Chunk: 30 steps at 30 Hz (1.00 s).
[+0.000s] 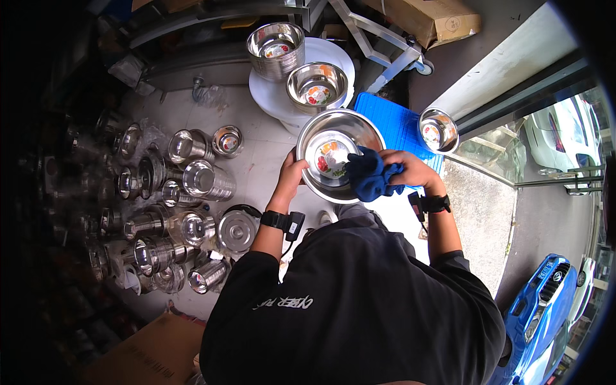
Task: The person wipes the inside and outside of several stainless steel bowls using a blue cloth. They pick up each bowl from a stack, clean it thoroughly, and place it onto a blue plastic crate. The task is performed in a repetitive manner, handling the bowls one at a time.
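A shiny stainless steel basin (308, 130) with a fruit-and-flower print on its bottom is held up in front of me. My left hand (290, 177) grips its rim on the left side. Bunched in my right hand (409, 168) is a dark blue cloth (369, 174), which lies against the basin's inner wall on the right. Just beyond the basin, two stacks of similar steel bowls, a nearer stack (316, 87) and a farther stack (275, 52), stand on a round white surface (337, 50). A single steel bowl (438, 131) rests by the blue mat's right edge.
Many stacks of steel pots and bowls (207, 180), some in clear plastic, cover the floor at left. A blue ribbed mat (385, 120) lies right of the white surface. Cardboard boxes (149, 349) (450, 21) and a wheeled metal frame (385, 60) stand around.
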Each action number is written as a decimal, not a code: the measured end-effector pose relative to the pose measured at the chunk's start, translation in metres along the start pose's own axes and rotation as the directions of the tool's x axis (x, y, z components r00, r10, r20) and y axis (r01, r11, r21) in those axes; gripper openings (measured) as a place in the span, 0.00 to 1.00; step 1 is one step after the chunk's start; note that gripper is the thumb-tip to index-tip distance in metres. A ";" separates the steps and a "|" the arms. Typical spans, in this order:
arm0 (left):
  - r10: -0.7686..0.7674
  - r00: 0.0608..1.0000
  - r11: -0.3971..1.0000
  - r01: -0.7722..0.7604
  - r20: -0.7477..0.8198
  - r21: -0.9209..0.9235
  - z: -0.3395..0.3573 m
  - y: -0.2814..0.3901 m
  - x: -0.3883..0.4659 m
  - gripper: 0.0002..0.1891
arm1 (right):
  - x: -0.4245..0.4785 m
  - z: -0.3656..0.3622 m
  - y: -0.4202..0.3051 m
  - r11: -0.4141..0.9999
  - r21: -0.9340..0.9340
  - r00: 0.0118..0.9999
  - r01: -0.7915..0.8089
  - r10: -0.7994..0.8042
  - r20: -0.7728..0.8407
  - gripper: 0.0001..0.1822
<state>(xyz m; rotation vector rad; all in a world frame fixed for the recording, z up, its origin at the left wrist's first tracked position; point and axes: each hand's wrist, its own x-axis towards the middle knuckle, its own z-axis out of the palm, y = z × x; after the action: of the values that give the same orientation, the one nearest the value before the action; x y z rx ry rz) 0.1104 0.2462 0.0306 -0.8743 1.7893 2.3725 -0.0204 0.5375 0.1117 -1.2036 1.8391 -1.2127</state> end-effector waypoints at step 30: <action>-0.138 0.964 0.989 0.123 -0.227 -0.076 0.016 0.053 0.159 0.29 | 0.153 -0.068 0.187 0.567 0.717 0.601 -0.407 0.757 -0.257 0.23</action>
<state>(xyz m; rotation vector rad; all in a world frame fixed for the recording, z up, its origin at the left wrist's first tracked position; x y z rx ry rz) -0.0489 0.1962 0.0066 -1.2830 1.6766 2.3365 -0.2040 0.4520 -0.0371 0.2178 1.7665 -1.6006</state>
